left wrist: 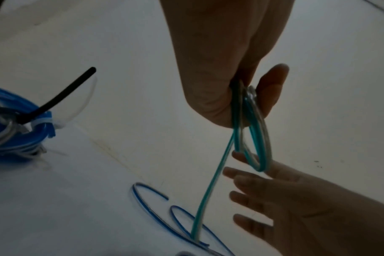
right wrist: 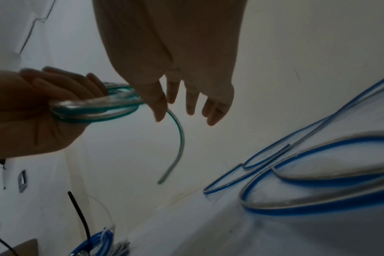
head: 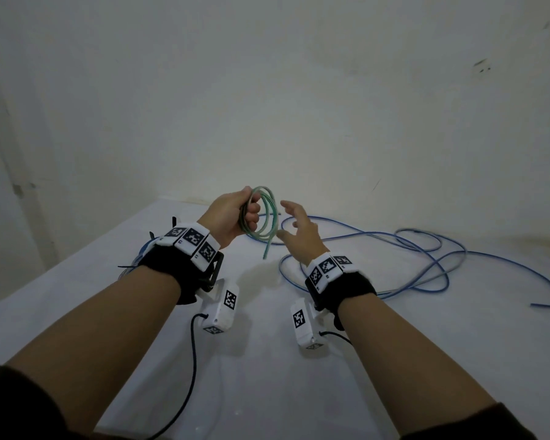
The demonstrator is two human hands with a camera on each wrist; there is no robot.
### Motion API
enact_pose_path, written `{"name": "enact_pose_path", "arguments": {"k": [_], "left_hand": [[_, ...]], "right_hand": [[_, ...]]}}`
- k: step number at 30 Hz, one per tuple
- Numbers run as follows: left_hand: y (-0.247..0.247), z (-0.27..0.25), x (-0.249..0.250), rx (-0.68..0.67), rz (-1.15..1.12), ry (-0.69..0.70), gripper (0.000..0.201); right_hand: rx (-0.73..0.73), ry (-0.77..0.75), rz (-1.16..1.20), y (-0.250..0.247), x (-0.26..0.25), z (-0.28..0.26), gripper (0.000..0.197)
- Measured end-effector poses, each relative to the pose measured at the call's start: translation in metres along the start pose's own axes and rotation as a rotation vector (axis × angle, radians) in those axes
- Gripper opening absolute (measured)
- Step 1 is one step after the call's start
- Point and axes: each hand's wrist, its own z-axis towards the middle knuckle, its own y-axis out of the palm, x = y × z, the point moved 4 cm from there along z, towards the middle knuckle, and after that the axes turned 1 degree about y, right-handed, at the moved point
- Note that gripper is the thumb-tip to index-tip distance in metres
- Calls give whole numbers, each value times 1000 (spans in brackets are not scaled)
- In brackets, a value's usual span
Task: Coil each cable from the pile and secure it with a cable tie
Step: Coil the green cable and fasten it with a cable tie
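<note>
A small coil of green-and-clear cable point(head: 265, 214) point(left wrist: 255, 131) point(right wrist: 99, 105) hangs in the air above the white table point(head: 172, 328), gripped by my left hand point(head: 235, 214) point(left wrist: 221, 83) point(right wrist: 31, 110) with fingers and thumb curled round its loops. One loose end point(head: 266, 250) point(right wrist: 173, 155) of the cable dangles below the coil. My right hand point(head: 296, 227) point(right wrist: 182, 97) point(left wrist: 274, 195) is just right of the coil, fingers spread and relaxed, holding nothing.
Loose blue cables point(head: 410, 258) point(right wrist: 318, 173) point(left wrist: 164, 213) sprawl over the table's right half. A tied blue coil point(left wrist: 18, 135) point(right wrist: 96, 242) with a black cable tie point(left wrist: 61, 97) lies at the left, behind my left wrist. A wall stands close behind the table.
</note>
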Motion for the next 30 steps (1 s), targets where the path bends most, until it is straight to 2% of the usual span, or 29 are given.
{"name": "enact_pose_path", "arguments": {"k": [3,4,7,8,11,14,18,23,27,30], "left_hand": [[6,-1,2,-38,-33,-25,36],[7,0,3,-43,-48,-38,37],[10,0,4,-55,-57,-50,38],[10,1,5,-46,-63,-36,38],[6,5,6,3,-161,21,40],[2,8,6,-7,-299,36,38],[0,11,1,2,-345,77,34],[-6,16,-2,149,-316,154,37],[-9,17,-2,187,-326,142,40],[-9,17,0,127,-383,123,35]], "right_hand": [[-87,72,63,2,3,-2,57],[-71,85,103,2,4,-3,52],[29,96,281,-2,3,-7,15],[40,104,304,-3,3,-8,12],[-6,92,183,-5,6,-8,20],[-14,70,129,-8,8,-8,25],[39,72,305,-13,2,-17,31],[-41,49,416,-6,-12,-22,7],[-162,97,652,2,-18,-22,27],[-206,89,678,7,-23,-24,26]]}}
